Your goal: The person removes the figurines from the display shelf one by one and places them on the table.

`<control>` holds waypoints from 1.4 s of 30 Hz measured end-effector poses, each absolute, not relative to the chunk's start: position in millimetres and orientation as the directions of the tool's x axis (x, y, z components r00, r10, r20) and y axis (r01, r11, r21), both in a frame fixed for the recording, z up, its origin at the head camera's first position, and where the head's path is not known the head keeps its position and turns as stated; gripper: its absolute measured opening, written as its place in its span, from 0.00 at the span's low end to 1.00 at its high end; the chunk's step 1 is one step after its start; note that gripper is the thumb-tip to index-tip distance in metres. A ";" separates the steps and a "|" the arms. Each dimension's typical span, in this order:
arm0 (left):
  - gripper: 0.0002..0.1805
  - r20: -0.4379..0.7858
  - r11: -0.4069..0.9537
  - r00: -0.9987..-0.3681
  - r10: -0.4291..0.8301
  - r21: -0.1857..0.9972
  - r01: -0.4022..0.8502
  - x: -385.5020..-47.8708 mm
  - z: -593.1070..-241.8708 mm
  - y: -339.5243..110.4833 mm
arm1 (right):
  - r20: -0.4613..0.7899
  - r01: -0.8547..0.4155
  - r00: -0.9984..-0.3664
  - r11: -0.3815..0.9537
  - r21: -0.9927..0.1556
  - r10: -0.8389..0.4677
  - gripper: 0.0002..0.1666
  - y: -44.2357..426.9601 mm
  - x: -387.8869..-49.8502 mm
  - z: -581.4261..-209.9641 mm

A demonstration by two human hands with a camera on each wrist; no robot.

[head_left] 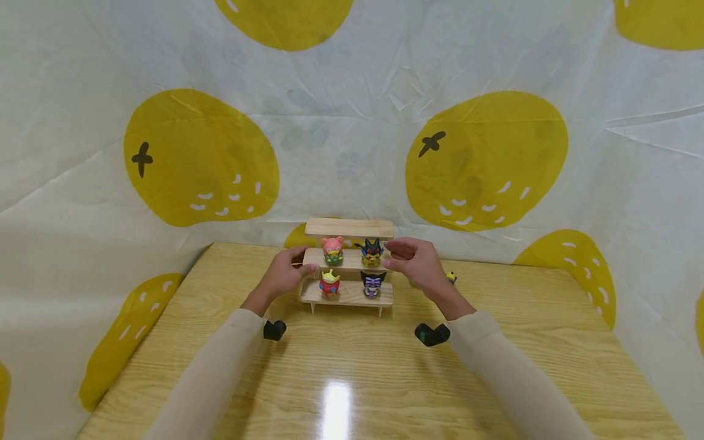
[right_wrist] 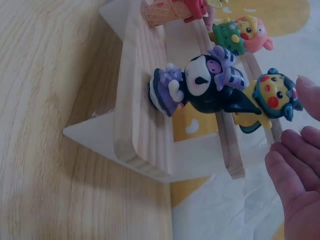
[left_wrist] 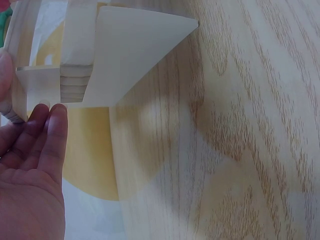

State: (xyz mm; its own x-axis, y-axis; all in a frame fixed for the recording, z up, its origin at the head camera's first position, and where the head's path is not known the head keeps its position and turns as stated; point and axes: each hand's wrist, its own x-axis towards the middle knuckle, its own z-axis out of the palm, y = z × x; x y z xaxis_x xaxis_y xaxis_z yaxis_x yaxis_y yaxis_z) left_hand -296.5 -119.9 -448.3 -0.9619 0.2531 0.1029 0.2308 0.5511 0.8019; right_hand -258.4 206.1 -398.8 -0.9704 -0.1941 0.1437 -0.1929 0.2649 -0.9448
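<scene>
A three-tier wooden stand [head_left: 349,227] holds small figures. On its middle tier are a pink-headed figure [head_left: 332,249] and a black-eared yellow one [head_left: 371,251] [right_wrist: 271,97]; below stand a red figure with a yellow top [head_left: 329,283] and a black-and-purple one [head_left: 372,284] [right_wrist: 202,82]. My left hand [head_left: 283,272] [left_wrist: 35,175] pinches the middle tier's left end, thumb in front and fingers behind. At the right end, my right hand [head_left: 420,263] [right_wrist: 300,170] has its fingers extended beside the black-eared figure, holding nothing; contact with the tier is unclear.
A small yellow-and-blue item [head_left: 451,277] is partly hidden behind my right wrist on the wooden table [head_left: 341,348]. Patterned cloth [head_left: 341,134] hangs behind and at both sides. Dark devices [head_left: 275,330] [head_left: 432,334] show near both wrists.
</scene>
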 end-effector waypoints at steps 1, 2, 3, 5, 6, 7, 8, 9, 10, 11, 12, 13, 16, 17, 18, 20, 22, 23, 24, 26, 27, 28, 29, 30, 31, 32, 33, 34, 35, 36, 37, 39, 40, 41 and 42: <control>0.35 0.103 0.548 -0.962 0.252 0.804 0.229 -296.5 -448.4 -119.8 | 0.142 -0.192 -0.970 0.265 -0.945 -0.195 0.30 205.0 -258.6 -398.5; 0.35 0.103 0.547 -0.962 0.253 0.805 0.230 -296.4 -448.4 -119.9 | 0.143 -0.192 -0.970 0.265 -0.945 -0.195 0.30 204.0 -259.0 -398.4; 0.35 0.103 0.545 -0.962 0.253 0.806 0.230 -296.3 -448.2 -119.8 | 0.140 -0.188 -0.971 0.262 -0.946 -0.193 0.30 202.8 -259.5 -398.1; 0.35 0.098 0.544 -0.962 0.253 0.808 0.226 -296.0 -448.2 -119.8 | 0.141 -0.189 -0.971 0.257 -0.948 -0.194 0.31 200.8 -260.6 -397.8; 0.35 0.097 0.546 -0.963 0.253 0.807 0.225 -295.8 -448.1 -120.0 | 0.141 -0.188 -0.971 0.253 -0.949 -0.192 0.31 199.5 -261.1 -397.3; 0.35 0.096 0.546 -0.963 0.254 0.807 0.224 -296.0 -448.1 -120.0 | 0.141 -0.187 -0.972 0.251 -0.950 -0.191 0.31 198.2 -261.6 -396.9; 0.35 0.096 0.547 -0.962 0.256 0.806 0.226 -295.9 -447.9 -120.3 | 0.140 -0.185 -0.972 0.248 -0.951 -0.189 0.31 196.8 -262.3 -396.7; 0.35 0.097 0.547 -0.962 0.256 0.806 0.227 -295.9 -447.8 -120.4 | 0.139 -0.184 -0.972 0.247 -0.951 -0.187 0.31 195.5 -263.0 -396.5; 0.35 0.098 0.548 -0.961 0.258 0.804 0.229 -296.0 -447.8 -120.6 | 0.140 -0.184 -0.973 0.245 -0.952 -0.185 0.32 194.3 -263.7 -396.5; 0.36 0.101 0.549 -0.961 0.259 0.803 0.232 -296.2 -447.8 -120.7 | 0.138 -0.181 -0.973 0.244 -0.953 -0.182 0.32 193.1 -264.0 -396.1; 0.36 0.104 0.550 -0.960 0.259 0.802 0.235 -296.3 -447.8 -120.7 | 0.136 -0.177 -0.974 0.239 -0.955 -0.180 0.32 191.9 -264.4 -395.8; 0.36 0.106 0.548 -0.960 0.259 0.802 0.236 -296.7 -447.8 -120.8 | 0.135 -0.176 -0.975 0.236 -0.956 -0.179 0.32 190.7 -265.5 -396.0; 0.36 0.107 0.551 -0.960 0.259 0.800 0.238 -297.4 -447.7 -120.5 | 0.130 -0.167 -0.977 0.220 -0.961 -0.171 0.32 187.2 -267.7 -396.0; 0.36 0.106 0.551 -0.960 0.258 0.800 0.237 -297.4 -447.6 -120.2 | 0.127 -0.163 -0.977 0.215 -0.963 -0.171 0.32 186.2 -268.4 -396.1; 0.36 0.104 0.551 -0.961 0.257 0.801 0.234 -297.4 -447.6 -119.9 | 0.129 -0.164 -0.977 0.214 -0.963 -0.171 0.32 185.2 -269.2 -396.7; 0.35 0.100 0.550 -0.961 0.256 0.803 0.230 -297.5 -447.9 -119.6 | 0.126 -0.161 -0.977 0.211 -0.964 -0.170 0.31 183.4 -270.2 -397.1; 0.35 0.095 0.548 -0.963 0.254 0.806 0.224 -297.2 -448.1 -119.8 | 0.121 -0.158 -0.977 0.214 -0.964 -0.175 0.31 181.8 -271.3 -397.7; 0.35 0.092 0.546 -0.963 0.251 0.809 0.220 -297.2 -448.3 -119.8 | 0.119 -0.156 -0.978 0.217 -0.964 -0.174 0.30 181.1 -271.6 -397.6; 0.35 0.093 0.545 -0.964 0.250 0.809 0.220 -297.3 -448.5 -120.0 | 0.115 -0.152 -0.978 0.220 -0.964 -0.173 0.30 180.5 -271.9 -397.6; 0.35 0.096 0.541 -0.964 0.248 0.812 0.220 -297.4 -448.5 -120.3 | 0.110 -0.147 -0.979 0.225 -0.963 -0.169 0.30 179.4 -272.8 -397.3; 0.35 0.098 0.543 -0.964 0.246 0.810 0.221 -297.4 -448.4 -120.5 | 0.108 -0.145 -0.980 0.230 -0.962 -0.168 0.29 179.0 -273.4 -397.4; 0.35 0.100 0.547 -0.964 0.245 0.807 0.223 -297.3 -448.3 -120.6 | 0.103 -0.139 -0.981 0.231 -0.963 -0.163 0.29 178.8 -273.6 -397.3; 0.35 0.102 0.550 -0.964 0.244 0.804 0.225 -297.4 -448.2 -120.7 | 0.099 -0.135 -0.982 0.230 -0.964 -0.162 0.29 178.5 -273.7 -397.1; 0.35 0.105 0.553 -0.964 0.244 0.801 0.227 -297.8 -448.2 -120.6 | 0.095 -0.131 -0.982 0.230 -0.965 -0.161 0.28 178.2 -274.0 -397.1; 0.35 0.103 0.556 -0.965 0.243 0.800 0.226 -298.2 -448.4 -120.7 | 0.092 -0.127 -0.983 0.228 -0.965 -0.160 0.28 177.8 -274.3 -397.1; 0.35 0.101 0.560 -0.965 0.241 0.798 0.224 -298.4 -448.6 -120.9 | 0.088 -0.124 -0.983 0.227 -0.966 -0.161 0.27 177.4 -274.6 -397.1; 0.35 0.099 0.564 -0.965 0.241 0.795 0.223 -298.7 -448.8 -121.0 | 0.082 -0.117 -0.984 0.224 -0.968 -0.159 0.26 177.1 -274.9 -397.1; 0.35 0.096 0.563 -0.966 0.239 0.797 0.218 -299.0 -449.0 -121.1 | 0.079 -0.112 -0.985 0.221 -0.969 -0.155 0.25 176.6 -275.2 -397.3; 0.35 0.093 0.561 -0.967 0.237 0.799 0.215 -299.2 -449.3 -121.2 | 0.078 -0.110 -0.985 0.218 -0.970 -0.151 0.24 176.2 -275.3 -397.3; 0.35 0.094 0.561 -0.967 0.238 0.799 0.216 -299.4 -449.5 -121.3 | 0.078 -0.110 -0.986 0.220 -0.969 -0.148 0.24 175.9 -275.5 -397.3; 0.35 0.093 0.560 -0.967 0.238 0.800 0.215 -299.3 -449.7 -121.6 | 0.081 -0.111 -0.986 0.221 -0.969 -0.143 0.24 175.5 -275.6 -397.3; 0.35 0.099 0.560 -0.965 0.242 0.798 0.222 -299.3 -449.9 -121.6 | 0.079 -0.107 -0.988 0.227 -0.968 -0.130 0.23 175.0 -275.6 -397.4; 0.35 0.102 0.559 -0.964 0.244 0.798 0.226 -299.4 -450.2 -121.5 | 0.079 -0.106 -0.989 0.229 -0.968 -0.123 0.23 174.7 -275.7 -397.6; 0.35 0.105 0.561 -0.963 0.247 0.795 0.230 -299.6 -450.4 -121.6 | 0.079 -0.105 -0.990 0.231 -0.967 -0.118 0.23 174.3 -275.5 -397.4; 0.36 0.106 0.560 -0.963 0.247 0.796 0.232 -299.8 -450.6 -121.6 | 0.080 -0.105 -0.991 0.236 -0.966 -0.111 0.23 174.0 -275.6 -397.7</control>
